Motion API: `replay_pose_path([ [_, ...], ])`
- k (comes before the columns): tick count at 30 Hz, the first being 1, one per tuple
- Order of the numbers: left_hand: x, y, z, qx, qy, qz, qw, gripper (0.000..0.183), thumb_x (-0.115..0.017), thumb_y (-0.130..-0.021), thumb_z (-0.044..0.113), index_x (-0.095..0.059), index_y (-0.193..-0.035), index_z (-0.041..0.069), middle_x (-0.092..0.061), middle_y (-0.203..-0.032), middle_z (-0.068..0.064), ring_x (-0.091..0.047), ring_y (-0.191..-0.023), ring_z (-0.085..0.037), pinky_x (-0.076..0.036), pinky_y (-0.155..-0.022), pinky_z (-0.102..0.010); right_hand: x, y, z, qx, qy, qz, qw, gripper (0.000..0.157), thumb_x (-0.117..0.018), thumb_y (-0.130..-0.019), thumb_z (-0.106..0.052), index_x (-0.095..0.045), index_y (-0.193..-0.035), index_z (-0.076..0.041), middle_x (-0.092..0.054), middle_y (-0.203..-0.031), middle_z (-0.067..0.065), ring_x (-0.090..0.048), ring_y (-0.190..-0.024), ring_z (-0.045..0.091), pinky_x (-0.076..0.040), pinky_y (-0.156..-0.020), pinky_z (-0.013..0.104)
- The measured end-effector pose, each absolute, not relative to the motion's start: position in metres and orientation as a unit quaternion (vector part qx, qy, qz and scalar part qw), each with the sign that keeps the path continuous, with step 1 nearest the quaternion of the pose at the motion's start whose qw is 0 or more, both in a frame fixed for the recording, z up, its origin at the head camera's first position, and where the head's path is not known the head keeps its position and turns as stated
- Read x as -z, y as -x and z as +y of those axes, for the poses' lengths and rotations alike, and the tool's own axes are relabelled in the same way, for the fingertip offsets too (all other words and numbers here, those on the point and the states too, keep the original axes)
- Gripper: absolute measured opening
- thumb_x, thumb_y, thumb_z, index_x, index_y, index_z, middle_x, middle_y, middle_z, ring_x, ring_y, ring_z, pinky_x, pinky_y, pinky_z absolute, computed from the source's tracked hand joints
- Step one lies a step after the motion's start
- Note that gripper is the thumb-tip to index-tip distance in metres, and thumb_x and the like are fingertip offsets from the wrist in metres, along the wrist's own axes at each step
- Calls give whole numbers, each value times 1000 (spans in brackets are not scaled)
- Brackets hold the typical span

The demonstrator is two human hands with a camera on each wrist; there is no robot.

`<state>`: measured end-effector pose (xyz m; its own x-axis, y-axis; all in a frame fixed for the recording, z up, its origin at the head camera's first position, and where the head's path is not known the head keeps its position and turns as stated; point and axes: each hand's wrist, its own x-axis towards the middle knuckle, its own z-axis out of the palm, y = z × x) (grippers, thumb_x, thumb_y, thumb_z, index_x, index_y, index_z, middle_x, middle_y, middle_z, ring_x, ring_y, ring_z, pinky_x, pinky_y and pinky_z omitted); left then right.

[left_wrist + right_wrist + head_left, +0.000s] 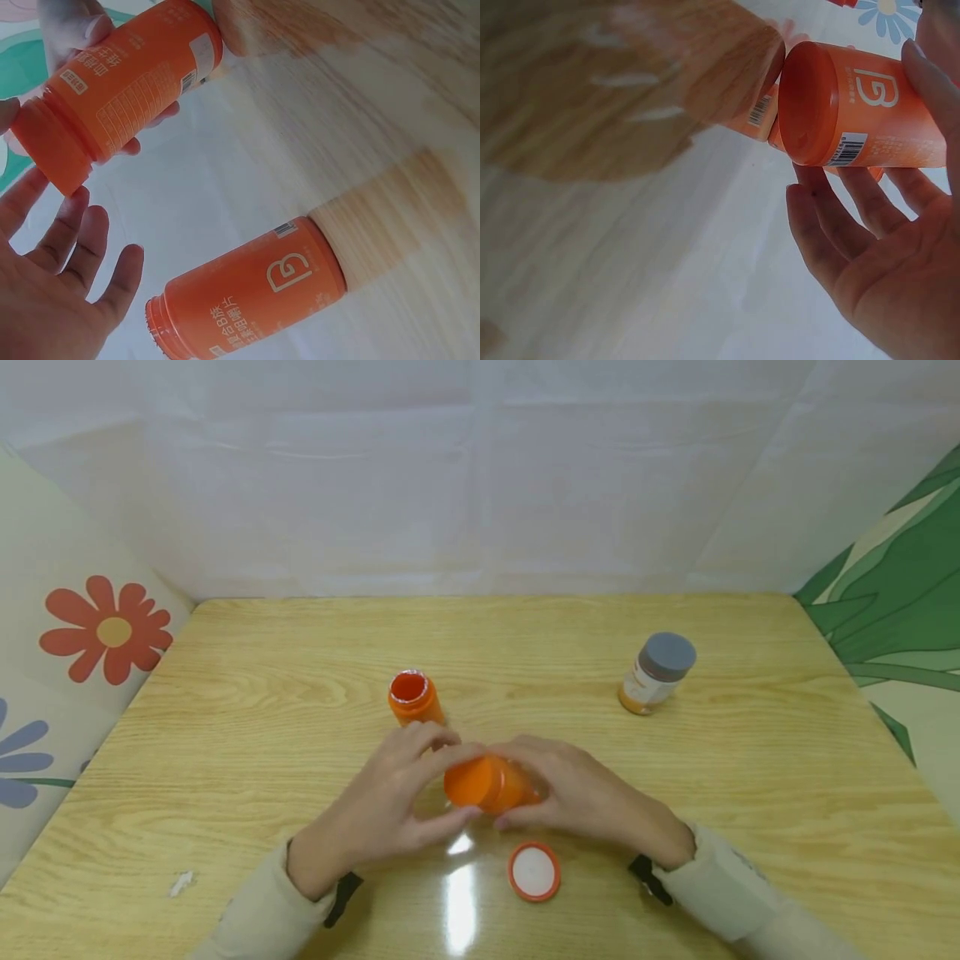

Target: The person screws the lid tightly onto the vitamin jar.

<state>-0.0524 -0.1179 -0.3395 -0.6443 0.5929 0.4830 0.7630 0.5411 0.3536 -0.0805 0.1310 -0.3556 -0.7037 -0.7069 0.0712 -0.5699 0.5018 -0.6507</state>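
- My right hand [581, 785] grips the capped orange vitamin bottle [515, 785] round its body, tilted, base toward my right.
- My left thumb and fingers pinch its orange cap [467, 783]; the bottle lies between my two hands.
- The uncapped orange bottle [417, 700] stands just beyond my left hand [393, 793].
- Nearer me lies a loose cap [534, 871], white liner up.
- The grey-lidded jar [656, 673] and the table's [315, 643] back edge are well apart from my fingers.
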Motion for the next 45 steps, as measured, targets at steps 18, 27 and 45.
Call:
replay_pose_path([
  [18,340,52,-115,287,389,-862,155,59,-70,-87,52,-60,-132,15,-57,-119,-2,-50,-108,-17,-47,-89,-33,357,81,130,331,386,857,85,69,-83,-75,-44,-58,-137,-24,-66,-125,-10,-61,-109,6,-53,-94,36],
  [27,340,53,-114,286,387,-862,160,52,-71,-87,52,-63,-121,14,-61,-112,2,-51,-103,-14,-45,-90,-27,357,81,130,328,386,858,86,68,-83,-76,-45,-58,-136,-24,-65,-127,-10,-61,-111,7,-52,-96,36],
  [45,339,51,-117,289,436,-840,142,51,-70,-87,30,-58,-134,15,-56,-132,-5,-50,-116,-21,-46,-97,-37,357,82,131,336,381,856,95,68,-84,-75,-42,-58,-136,-30,-65,-124,-13,-61,-110,5,-52,-97,36],
])
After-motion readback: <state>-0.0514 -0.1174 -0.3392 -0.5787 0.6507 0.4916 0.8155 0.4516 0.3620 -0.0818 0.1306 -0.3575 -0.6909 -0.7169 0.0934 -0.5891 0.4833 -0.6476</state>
